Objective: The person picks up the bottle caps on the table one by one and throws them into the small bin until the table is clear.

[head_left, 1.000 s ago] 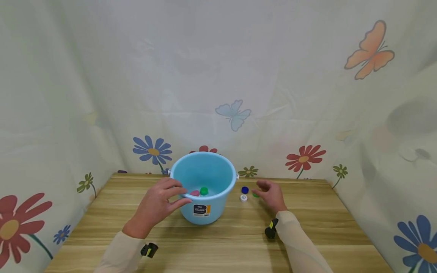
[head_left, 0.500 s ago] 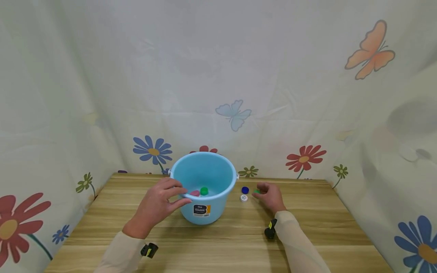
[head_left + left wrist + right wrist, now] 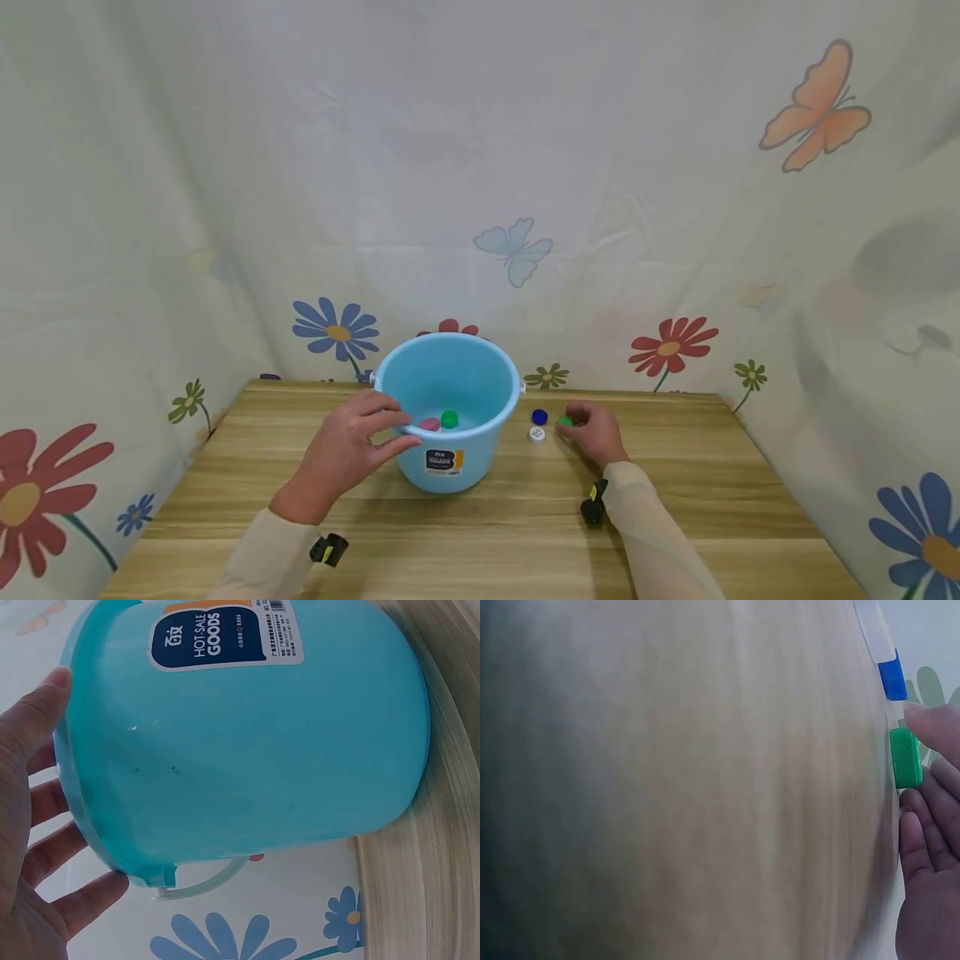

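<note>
A light blue bucket [image 3: 480, 454] stands upright on the wooden table. My left hand [image 3: 348, 446] holds its near left rim, thumb outside and fingers over the inner side. In the left wrist view, the bucket [image 3: 262, 750] appears sideways, with the left hand [image 3: 30, 802] at its rim. Inside lie a green bottle cap [image 3: 449, 419] and a pink piece [image 3: 429, 424]. To the right, my right hand [image 3: 596, 433] pinches another green bottle cap [image 3: 565, 422] at table level. The right wrist view shows that ribbed cap [image 3: 906, 758] between thumb and fingers of the right hand [image 3: 934, 825].
A blue bottle cap [image 3: 539, 417] and a white bottle cap [image 3: 537, 434] lie between the bucket and the right hand. The wooden table [image 3: 517, 542] ends at a curtain [image 3: 420, 167] printed with flowers and butterflies.
The right hand has closed its thumb and fingers about the green bottle cap, which has shifted slightly and shows more. The left hand and the bucket have stayed in place.
</note>
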{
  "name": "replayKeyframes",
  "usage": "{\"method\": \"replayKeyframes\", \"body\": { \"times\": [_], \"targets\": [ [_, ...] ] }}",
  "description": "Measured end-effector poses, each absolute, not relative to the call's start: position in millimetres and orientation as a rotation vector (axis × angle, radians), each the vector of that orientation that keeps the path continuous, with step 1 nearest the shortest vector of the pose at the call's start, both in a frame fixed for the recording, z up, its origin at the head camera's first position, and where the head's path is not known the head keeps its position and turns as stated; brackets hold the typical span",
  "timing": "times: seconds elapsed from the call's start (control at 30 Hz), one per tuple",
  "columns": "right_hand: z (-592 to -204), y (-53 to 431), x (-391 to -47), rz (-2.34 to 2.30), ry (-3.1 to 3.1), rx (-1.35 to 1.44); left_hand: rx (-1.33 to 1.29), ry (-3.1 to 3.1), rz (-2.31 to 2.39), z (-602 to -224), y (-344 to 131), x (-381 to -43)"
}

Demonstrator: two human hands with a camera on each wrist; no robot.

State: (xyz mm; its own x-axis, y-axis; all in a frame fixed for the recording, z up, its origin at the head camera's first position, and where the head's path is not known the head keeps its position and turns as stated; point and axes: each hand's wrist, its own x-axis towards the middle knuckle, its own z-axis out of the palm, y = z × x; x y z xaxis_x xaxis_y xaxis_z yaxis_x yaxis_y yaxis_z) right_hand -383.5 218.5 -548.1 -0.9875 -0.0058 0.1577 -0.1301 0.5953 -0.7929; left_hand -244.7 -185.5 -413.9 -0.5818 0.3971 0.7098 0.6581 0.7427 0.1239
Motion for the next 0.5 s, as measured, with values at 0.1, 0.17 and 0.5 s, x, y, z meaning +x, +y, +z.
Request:
{"method": "replayKeyframes", "body": {
  "times": [0.1,0.17,0.5],
  "targets": [
    [-547.5,218.2,-383.2,1.357,-2.683,0.110,-0.788,-2.263,-0.497,-413.7,-185.0,-245.0],
    [-547.6,217.9,-383.5,1.362,-2.689,0.099,-0.787,-2.263,-0.495,-413.7,-184.9,-245.0],
    [-548.6,217.0,-384.2,1.407,-2.706,0.036,-0.787,-2.261,-0.512,-415.0,-185.1,-246.1]
  ]
}}
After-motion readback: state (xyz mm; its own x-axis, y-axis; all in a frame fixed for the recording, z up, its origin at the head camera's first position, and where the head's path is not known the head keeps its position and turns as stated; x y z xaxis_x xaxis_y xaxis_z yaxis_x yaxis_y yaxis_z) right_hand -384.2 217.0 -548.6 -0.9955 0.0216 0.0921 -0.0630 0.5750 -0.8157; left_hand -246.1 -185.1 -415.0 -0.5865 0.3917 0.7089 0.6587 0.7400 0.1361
